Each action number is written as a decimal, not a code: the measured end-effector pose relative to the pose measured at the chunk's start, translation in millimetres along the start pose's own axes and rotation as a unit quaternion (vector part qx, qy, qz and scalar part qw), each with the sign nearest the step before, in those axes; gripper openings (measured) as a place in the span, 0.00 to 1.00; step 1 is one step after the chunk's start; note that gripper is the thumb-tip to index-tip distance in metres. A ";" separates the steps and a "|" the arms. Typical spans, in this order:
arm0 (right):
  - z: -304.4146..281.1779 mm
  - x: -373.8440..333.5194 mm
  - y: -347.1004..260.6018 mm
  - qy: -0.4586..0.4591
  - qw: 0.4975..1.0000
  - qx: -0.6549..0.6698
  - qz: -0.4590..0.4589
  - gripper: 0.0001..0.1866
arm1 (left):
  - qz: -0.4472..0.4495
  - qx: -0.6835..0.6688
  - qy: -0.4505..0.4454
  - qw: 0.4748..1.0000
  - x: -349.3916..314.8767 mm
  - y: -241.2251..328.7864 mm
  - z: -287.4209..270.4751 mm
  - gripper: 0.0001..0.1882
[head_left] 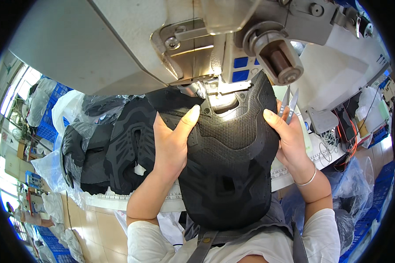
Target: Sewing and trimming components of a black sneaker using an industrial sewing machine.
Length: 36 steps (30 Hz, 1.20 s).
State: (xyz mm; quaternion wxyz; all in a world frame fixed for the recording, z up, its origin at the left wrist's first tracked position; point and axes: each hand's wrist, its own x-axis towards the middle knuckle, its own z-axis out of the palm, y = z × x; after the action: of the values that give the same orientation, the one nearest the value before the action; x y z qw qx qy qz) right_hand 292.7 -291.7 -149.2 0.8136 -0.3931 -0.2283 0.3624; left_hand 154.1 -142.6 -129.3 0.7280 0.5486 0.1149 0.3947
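A black shoe upper (226, 151) with a mesh panel and glossy overlays lies spread under the sewing machine (131, 39), its far edge in the lamp light by the needle area. My left hand (173, 140) grips its left side, thumb on top and fingers hidden beneath. On the right side my right hand (292, 138) pinches the edge, thumb on top. Thread snips (289, 105) stick out from the same hand, blades pointing away from me. The upper's near end hangs over the table's front edge toward my lap.
More black shoe uppers (129, 149) are heaped on the table (114, 201) to the left, beside clear plastic bags (70, 107). A thread bobbin holder (274, 55) juts out above my right hand. Blue crates (375, 206) stand at the right, with cables (353, 131) behind.
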 end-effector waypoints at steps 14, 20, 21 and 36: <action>1.0 -2.8 -1.8 -0.006 0.999 -0.045 -0.023 0.16 | -0.033 -0.028 -0.004 0.999 4.0 0.2 -5.4 0.12; 0.4 3.4 2.6 -0.008 1.000 -0.018 -0.017 0.14 | -0.028 -0.016 -0.001 0.999 4.0 -0.3 -5.5 0.12; 1.1 4.5 1.0 -0.014 1.000 -0.017 -0.017 0.14 | -0.023 -0.018 -0.004 1.000 4.5 -0.5 -5.1 0.12; 2.1 -5.5 -9.4 0.006 0.989 -0.145 -0.014 0.16 | -0.011 -0.013 0.005 1.000 -13.3 -3.8 4.7 0.18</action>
State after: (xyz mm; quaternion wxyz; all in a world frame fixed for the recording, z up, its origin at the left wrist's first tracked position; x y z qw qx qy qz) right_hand 291.6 -298.9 -140.9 0.7545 -0.5055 -0.2792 0.3120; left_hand 149.9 -155.6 -134.5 0.7390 0.5356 0.1199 0.3907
